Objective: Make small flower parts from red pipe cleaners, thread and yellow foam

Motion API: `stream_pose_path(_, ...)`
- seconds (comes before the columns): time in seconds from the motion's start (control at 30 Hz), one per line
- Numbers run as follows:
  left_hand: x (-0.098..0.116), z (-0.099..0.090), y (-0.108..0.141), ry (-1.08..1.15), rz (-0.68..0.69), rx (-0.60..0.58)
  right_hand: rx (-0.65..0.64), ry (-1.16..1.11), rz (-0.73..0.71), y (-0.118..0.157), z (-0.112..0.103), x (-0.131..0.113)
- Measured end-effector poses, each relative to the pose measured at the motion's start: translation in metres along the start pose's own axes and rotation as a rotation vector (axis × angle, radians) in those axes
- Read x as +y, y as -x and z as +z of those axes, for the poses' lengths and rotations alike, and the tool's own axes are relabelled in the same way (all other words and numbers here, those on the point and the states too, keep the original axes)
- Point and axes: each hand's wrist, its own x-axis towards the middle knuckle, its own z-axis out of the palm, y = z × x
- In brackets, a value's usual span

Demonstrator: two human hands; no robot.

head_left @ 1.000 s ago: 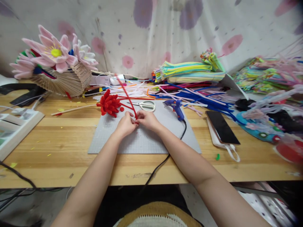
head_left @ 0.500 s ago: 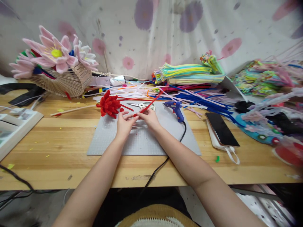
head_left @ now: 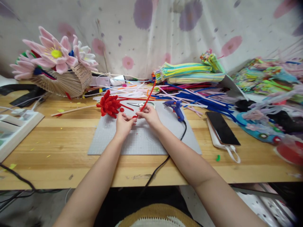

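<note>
Between my two hands, above the grey cutting mat [head_left: 146, 142], is a red pipe cleaner [head_left: 149, 97] whose lower end curls into a small coil. My left hand [head_left: 124, 125] pinches the coiled end. The fingers of my right hand [head_left: 150, 116] close on the straight length, which sticks up and away from me. Just beyond my left fingertips lies a small red coil [head_left: 121, 110]. A red pipe-cleaner flower [head_left: 109, 105] rests at the mat's upper left. Scissors [head_left: 139, 104] lie behind my hands, partly hidden by them.
A blue glue gun [head_left: 175, 108] sits on the mat's right, its black cord running to the table's front edge. Further right is a phone [head_left: 222, 128] on a white power bank. Loose pipe cleaners [head_left: 203, 97] spread along the back. A basket [head_left: 68, 82] of pink flowers stands at back left.
The pipe cleaner's free end has swung left and now points more steeply upward. My left fingers have drawn closer together around the coil. My right hand has shifted only slightly.
</note>
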Motion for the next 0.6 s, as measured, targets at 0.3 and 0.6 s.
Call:
stream_pose_path(0.3,-0.001,-0.017,-0.008,-0.612,0.02,-0.351,-0.272,0.502,-0.123,0.006,-0.006,0.006)
stream_pose_path(0.6,0.0,-0.016,-0.003,-0.245,-0.154,-0.322,-0.254,0.612,-0.199,0.004,-0.009,0.003)
